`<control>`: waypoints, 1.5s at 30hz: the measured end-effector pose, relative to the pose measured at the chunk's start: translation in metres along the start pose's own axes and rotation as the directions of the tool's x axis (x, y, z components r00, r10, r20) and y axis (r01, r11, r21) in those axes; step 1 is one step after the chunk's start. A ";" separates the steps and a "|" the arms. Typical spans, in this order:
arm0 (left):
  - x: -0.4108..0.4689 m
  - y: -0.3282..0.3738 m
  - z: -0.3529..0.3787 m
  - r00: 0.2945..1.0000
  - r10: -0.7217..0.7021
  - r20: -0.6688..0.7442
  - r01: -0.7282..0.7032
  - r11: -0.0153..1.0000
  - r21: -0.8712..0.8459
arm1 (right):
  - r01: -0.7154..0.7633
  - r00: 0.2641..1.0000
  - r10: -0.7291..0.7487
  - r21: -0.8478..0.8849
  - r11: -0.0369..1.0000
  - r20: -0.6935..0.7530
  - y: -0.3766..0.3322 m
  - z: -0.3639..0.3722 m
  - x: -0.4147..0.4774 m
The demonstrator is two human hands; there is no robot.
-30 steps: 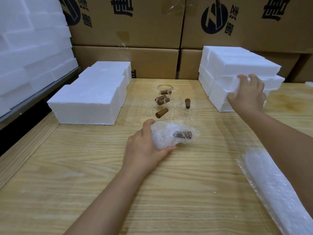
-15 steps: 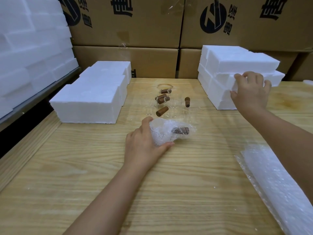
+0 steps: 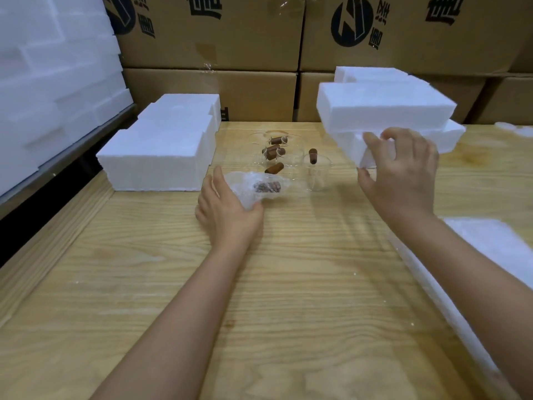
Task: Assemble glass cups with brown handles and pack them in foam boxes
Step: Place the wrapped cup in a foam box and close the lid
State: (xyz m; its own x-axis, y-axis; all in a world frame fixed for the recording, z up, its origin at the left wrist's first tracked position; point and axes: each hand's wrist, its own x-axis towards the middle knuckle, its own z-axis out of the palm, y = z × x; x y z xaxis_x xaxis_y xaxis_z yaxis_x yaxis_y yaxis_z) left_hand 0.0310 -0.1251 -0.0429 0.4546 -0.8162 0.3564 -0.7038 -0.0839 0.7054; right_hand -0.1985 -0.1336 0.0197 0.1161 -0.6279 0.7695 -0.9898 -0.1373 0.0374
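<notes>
My left hand grips a bubble-wrapped glass cup whose brown handle shows through the wrap; it lies on the wooden table. My right hand holds the underside of a white foam box, lifted and tilted off the foam stack at the right. Several clear glass cups with brown handles stand and lie in the table's middle, one upright cup nearest my right hand.
A block of white foam boxes sits at the left of the table. More foam is piled on a rack at far left. Cardboard cartons line the back. A bubble-wrap roll lies at the right edge.
My right hand has pulled the top foam box off the right stack, up and toward the left. My left hand has kept hold of the wrapped cup, shifting slightly.
</notes>
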 end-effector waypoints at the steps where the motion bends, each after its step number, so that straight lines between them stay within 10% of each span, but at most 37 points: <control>1: -0.001 0.001 -0.003 0.999 0.025 -0.026 -0.026 0.999 -0.040 | 0.029 0.999 -0.029 -0.017 0.999 -0.030 -0.008 -0.004 -0.010; 9: -0.017 0.007 -0.015 0.949 0.258 -0.183 -0.304 0.902 -0.306 | 0.238 0.970 -0.243 -0.118 0.964 -0.030 -0.040 -0.008 -0.079; 17: -0.022 0.009 -0.005 0.722 0.677 0.144 -0.673 0.735 -0.080 | 0.162 0.964 -0.177 0.087 0.983 0.198 -0.039 0.005 -0.073; 24: -0.017 0.006 0.002 0.768 0.613 0.185 -0.626 0.780 0.015 | -0.061 0.912 0.016 0.098 0.993 0.410 -0.052 0.017 -0.057; 29: -0.016 0.005 0.005 0.761 0.620 0.194 -0.640 0.766 0.063 | -0.072 0.996 0.060 0.185 0.980 0.073 -0.055 0.006 -0.032; 36: -0.014 0.007 -0.001 0.879 0.476 -0.019 -0.476 0.879 0.002 | -0.132 0.900 0.059 0.141 0.981 0.432 -0.034 0.028 -0.006; 45: -0.010 0.005 -0.015 0.922 0.306 -0.236 -0.378 0.839 -0.392 | 0.132 0.985 -0.163 0.372 0.919 0.053 -0.060 -0.014 -0.023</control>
State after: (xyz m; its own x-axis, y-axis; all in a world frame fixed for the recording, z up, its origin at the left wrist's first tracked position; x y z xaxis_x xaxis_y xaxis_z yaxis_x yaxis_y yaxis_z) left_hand 0.0310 -0.1091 -0.0340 0.3333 -0.6434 0.6891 -0.5484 0.4622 0.6968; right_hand -0.1432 -0.1005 0.0085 0.2798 -0.6367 0.7185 -0.8637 -0.4938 -0.1012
